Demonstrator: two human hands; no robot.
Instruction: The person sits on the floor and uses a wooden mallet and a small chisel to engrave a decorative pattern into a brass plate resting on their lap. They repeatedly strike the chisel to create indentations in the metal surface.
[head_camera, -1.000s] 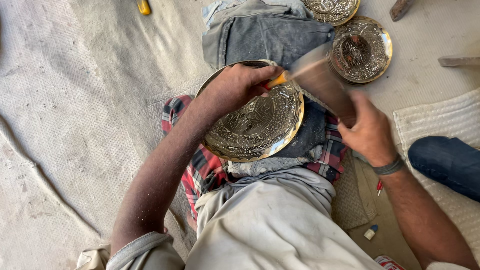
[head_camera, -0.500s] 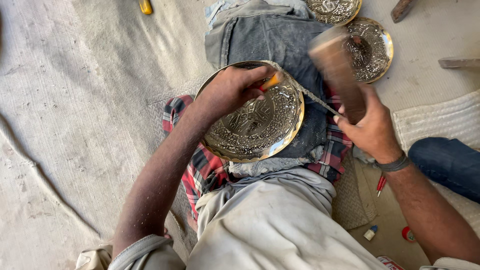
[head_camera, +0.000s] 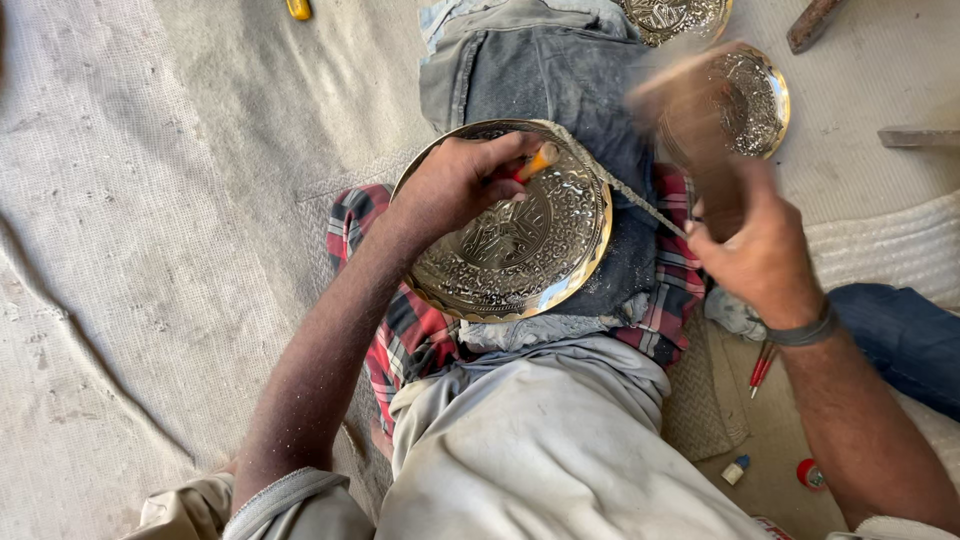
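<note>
An engraved brass plate (head_camera: 510, 235) lies on a grey denim cloth (head_camera: 560, 80) over a red plaid cloth (head_camera: 410, 330) on the person's lap; everything else is placed from this plate. The left hand (head_camera: 455, 185) rests on the plate's upper left part, its fingers closed around a thin punch with an orange tip (head_camera: 538, 160) that stands on the embossed surface. To the right of the plate the right hand (head_camera: 765, 255) is raised, fingers wrapped around the handle of a wooden mallet (head_camera: 695, 125), which is blurred. A twisted cord (head_camera: 620, 190) runs from the plate's top rim towards that hand. Beyond the plate's upper right, two more engraved plates (head_camera: 765, 95) lie on the floor. A yellow object (head_camera: 298, 8) lies far above the plate's left. Red pens (head_camera: 760, 365) lie to its lower right.
</note>
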